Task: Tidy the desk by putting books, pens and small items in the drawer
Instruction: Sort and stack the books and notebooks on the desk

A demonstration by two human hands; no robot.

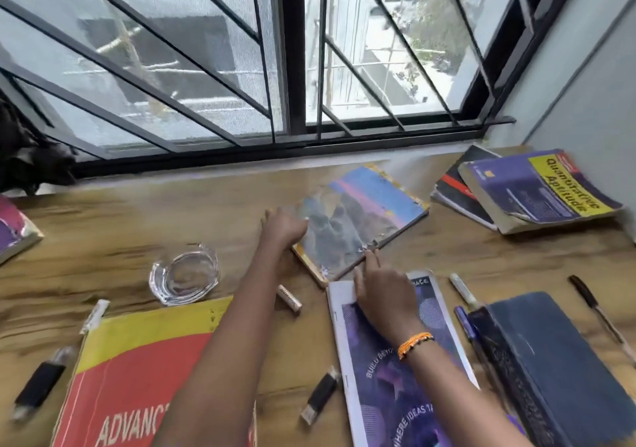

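A worn book with a blue and pink cover lies at an angle in the middle of the wooden desk. My left hand touches its left edge. My right hand reaches over a purple magazine, with straight fingers touching the book's near edge. Both hands are blurred. Around them lie a red and yellow book, a dark blue book, two black USB sticks, a short marker, a white marker, a blue pen and a black pen. No drawer is in view.
A glass ashtray stands left of my left arm. Stacked books sit at the back right corner and another book at the left edge. A barred window runs behind the desk, with a dark cloth at its left.
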